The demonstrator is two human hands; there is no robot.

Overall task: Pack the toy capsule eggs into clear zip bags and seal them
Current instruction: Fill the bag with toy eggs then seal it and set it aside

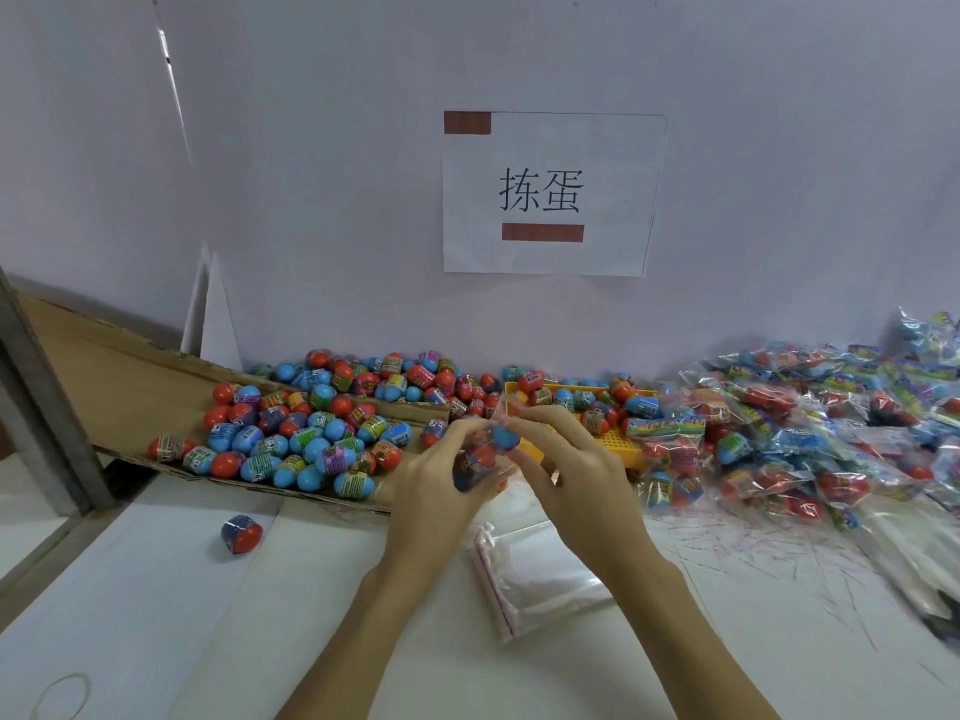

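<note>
Inspector: Clear plastic at frame centre: a small zip bag (485, 462) is held up between both hands, above the white table (156, 589). It holds capsule eggs, a blue cap and red shells showing through the film.

Clerk: Grip?

Inspector: Left hand (436, 480) curls round the bag's left side from below. Right hand (566, 470) pinches the bag's upper edge with thumb and forefinger, remaining fingers loosely bent. Whether the zip is closed, I cannot tell.

Clerk: Stock?

Inspector: Loose eggs (291, 433) heaped on a cardboard sheet (104, 366) at left-centre, more on a yellow tray (618, 444) behind the hands. One stray egg (241, 533) lies lower left. Empty bags (540, 569) are stacked below the right hand. Filled bags (779, 433) piled at right. Paper sign (550, 194) on the wall, upper centre.
</note>
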